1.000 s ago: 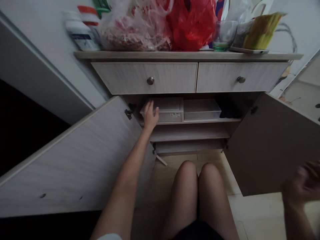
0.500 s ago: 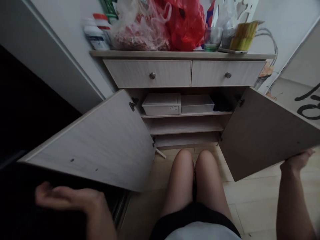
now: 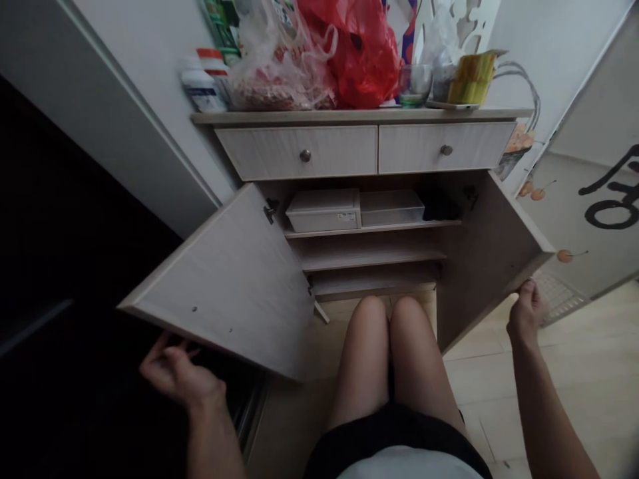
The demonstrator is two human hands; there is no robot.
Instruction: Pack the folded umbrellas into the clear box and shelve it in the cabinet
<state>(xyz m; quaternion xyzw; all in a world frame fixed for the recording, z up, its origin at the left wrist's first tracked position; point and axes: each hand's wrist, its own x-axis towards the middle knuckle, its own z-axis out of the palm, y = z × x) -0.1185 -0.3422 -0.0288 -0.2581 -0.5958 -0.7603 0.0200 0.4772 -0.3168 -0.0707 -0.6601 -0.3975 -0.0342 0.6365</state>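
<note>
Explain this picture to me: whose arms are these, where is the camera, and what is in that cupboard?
There is no machine here. A person wears one camera on the head, looking forward and down, so you see their own arms and knees. They are down low in front of a cupboard with both doors swung open. The left hand reaches the lower edge of the left door. The right hand closes on the edge of the right door. On the top shelf sit a white lidded box and a clear box. On top of the cupboard stand bottles, a red bag and a glass.
</note>
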